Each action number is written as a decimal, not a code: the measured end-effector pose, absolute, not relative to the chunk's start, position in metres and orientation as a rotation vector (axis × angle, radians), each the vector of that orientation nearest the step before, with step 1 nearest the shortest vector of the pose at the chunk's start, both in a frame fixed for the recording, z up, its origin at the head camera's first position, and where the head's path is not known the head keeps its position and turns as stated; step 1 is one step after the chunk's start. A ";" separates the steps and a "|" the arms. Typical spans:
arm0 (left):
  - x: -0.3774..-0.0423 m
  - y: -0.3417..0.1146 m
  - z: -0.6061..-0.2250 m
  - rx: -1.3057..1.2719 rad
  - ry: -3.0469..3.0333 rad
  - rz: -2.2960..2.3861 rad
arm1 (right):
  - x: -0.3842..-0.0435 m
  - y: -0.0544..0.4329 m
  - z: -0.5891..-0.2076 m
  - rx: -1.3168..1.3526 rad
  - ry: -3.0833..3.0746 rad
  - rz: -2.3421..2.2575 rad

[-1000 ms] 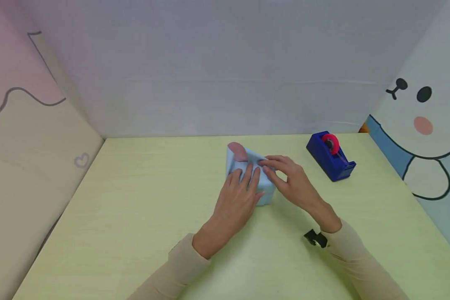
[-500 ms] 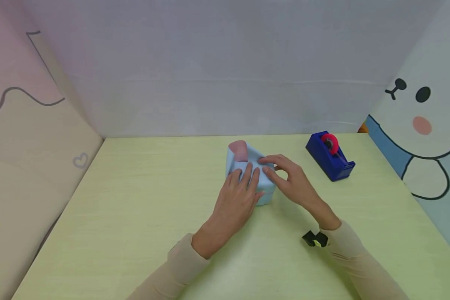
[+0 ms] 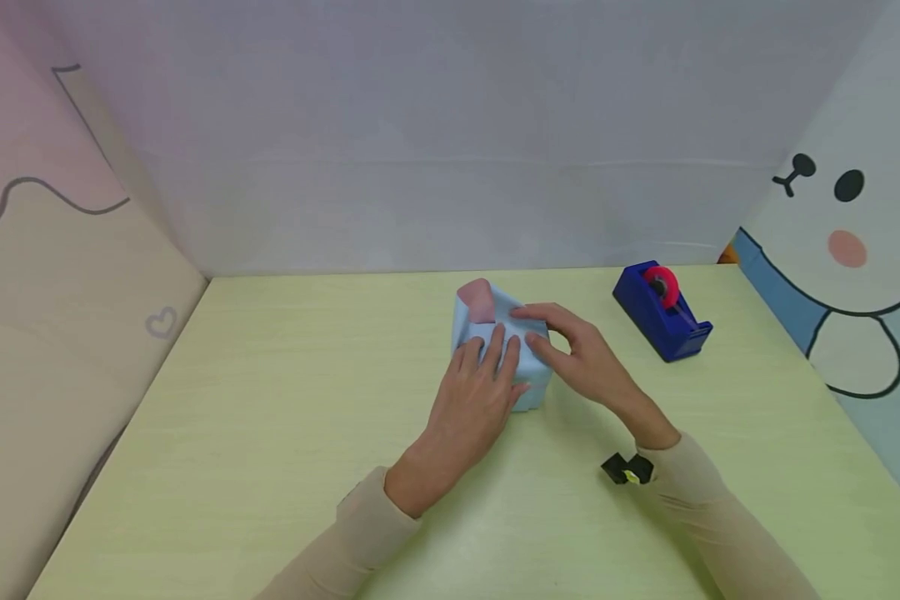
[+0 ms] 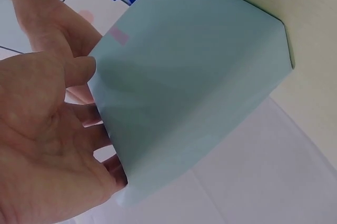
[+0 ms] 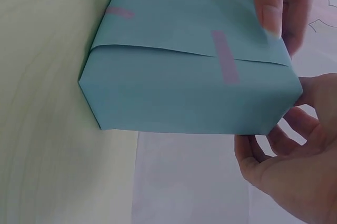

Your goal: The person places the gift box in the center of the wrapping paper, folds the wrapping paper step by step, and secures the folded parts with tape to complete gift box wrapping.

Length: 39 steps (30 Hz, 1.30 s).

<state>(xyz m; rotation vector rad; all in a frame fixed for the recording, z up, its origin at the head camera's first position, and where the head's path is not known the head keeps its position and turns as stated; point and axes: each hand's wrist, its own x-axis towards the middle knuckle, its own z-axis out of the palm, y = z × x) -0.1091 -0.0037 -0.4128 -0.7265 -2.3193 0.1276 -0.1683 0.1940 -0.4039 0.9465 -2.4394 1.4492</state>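
A box wrapped in light blue paper [image 3: 534, 367] stands on the table, with strips of pink tape [image 5: 226, 58] on its sides. A loose paper flap with a mauve patch [image 3: 477, 302] sticks up at the far left of its top. My left hand [image 3: 474, 400] rests on the top with fingers spread, its thumb against the side nearest me. At the right edge, my right hand [image 3: 588, 367] touches the folded paper with forefinger and thumb apart. In the left wrist view the left fingertips partly hide behind the box's edge.
A blue tape dispenser [image 3: 656, 321] holding a pink-red roll stands at the table's back right. A pale wall sheet [image 3: 450, 208] rises behind the table [image 3: 300, 375]. A small black device [image 3: 627, 468] sits at the right wrist.
My right forefinger has slid slightly up and left over the folded paper. The mauve-patched flap stands a little higher than a second ago. The left hand keeps its place.
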 end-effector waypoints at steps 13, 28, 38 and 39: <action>-0.109 -0.004 -0.415 -0.719 -2.317 0.147 | -0.171 0.185 -0.398 0.986 -2.393 1.521; -0.109 -0.004 -0.413 -0.714 -2.300 0.183 | -0.176 0.174 -0.385 1.033 -2.352 1.556; -0.108 -0.006 -0.412 -0.742 -2.340 0.167 | -0.167 0.184 -0.398 0.994 -2.373 1.328; -0.107 -0.006 -0.411 -0.743 -2.341 0.163 | -0.165 0.185 -0.399 0.979 -2.375 1.313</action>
